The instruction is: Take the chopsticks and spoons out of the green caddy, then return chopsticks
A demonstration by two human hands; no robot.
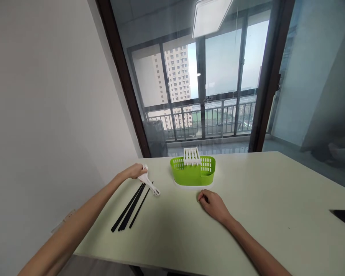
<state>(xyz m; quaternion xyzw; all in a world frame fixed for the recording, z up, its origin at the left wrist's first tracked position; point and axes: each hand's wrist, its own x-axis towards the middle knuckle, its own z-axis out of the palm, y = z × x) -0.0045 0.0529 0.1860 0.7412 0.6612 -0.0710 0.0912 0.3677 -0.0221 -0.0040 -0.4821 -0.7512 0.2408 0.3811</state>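
Left hand (135, 171) grasps white spoon (149, 184) at far end; spoon's long axis runs near-right, over black chopsticks (130, 209) on worktop (261, 214). Right hand (212, 203) loosely curled, resting just near green caddy (193, 174).

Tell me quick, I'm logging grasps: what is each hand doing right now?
Left hand: closed on the handle end of a white spoon lying across black chopsticks.
Right hand: holding nothing, fingers curled, resting on the table.
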